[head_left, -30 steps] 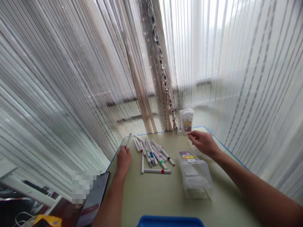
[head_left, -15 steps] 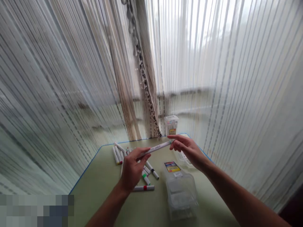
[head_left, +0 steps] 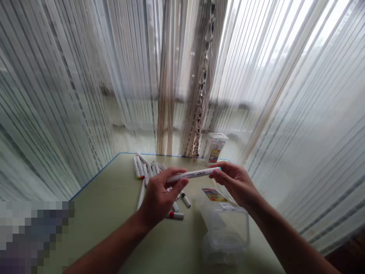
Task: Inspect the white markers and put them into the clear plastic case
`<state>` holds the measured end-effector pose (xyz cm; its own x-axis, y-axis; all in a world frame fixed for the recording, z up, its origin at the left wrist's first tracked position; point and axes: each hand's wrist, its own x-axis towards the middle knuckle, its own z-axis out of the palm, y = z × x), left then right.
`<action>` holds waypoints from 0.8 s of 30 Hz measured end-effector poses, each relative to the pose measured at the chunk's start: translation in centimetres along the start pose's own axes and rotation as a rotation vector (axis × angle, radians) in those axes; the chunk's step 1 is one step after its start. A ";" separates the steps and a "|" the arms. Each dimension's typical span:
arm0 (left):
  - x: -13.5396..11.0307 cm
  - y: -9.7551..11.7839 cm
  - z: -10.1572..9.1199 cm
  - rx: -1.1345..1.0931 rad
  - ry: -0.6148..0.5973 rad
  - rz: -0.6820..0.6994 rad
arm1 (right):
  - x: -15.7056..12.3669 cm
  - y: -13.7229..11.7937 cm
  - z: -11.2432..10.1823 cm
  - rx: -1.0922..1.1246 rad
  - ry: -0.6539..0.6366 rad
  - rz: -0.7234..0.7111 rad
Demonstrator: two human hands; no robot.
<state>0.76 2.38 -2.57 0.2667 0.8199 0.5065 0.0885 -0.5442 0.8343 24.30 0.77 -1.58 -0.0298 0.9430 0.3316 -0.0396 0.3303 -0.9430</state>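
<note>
Both hands hold one white marker (head_left: 196, 174) level above the green table (head_left: 114, 201). My left hand (head_left: 159, 198) pinches its left end, and my right hand (head_left: 235, 182) pinches its right end, which has a turquoise tip. Under and behind my left hand lie several white markers (head_left: 145, 169) with coloured bands. One with a red band (head_left: 175, 215) lies nearest me.
A clear plastic case (head_left: 226, 230) with a coloured label lies open on the table below my right wrist. Another clear container (head_left: 215, 148) with markers stands upright at the far edge. Striped sheer curtains (head_left: 85, 95) hang close round the table's far sides.
My left hand lifted a marker from the pile and my right hand came over to take its other end. The head has turned, so the view shifted.
</note>
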 end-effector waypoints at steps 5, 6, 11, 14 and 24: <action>0.0 0.5 0.0 -0.162 0.008 -0.083 | 0.0 -0.1 -0.1 0.026 0.033 0.022; 0.0 0.5 0.0 -0.195 0.003 -0.089 | 0.0 -0.2 0.0 0.034 0.039 0.024; -0.1 0.6 -0.1 -0.256 -0.013 -0.074 | 0.0 -0.7 0.5 0.097 0.069 0.042; -0.2 0.4 -0.2 -0.235 -0.027 -0.088 | 0.0 -1.2 0.8 0.131 0.093 0.039; -0.2 1.0 0.2 -0.057 -0.105 -0.029 | 0.1 -1.7 0.9 0.035 0.046 0.050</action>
<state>0.99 1.68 -1.86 0.3644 0.8102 0.4591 0.0441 -0.5074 0.8606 23.44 0.26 0.08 0.0131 0.9594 0.2816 -0.0744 0.2818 -0.9566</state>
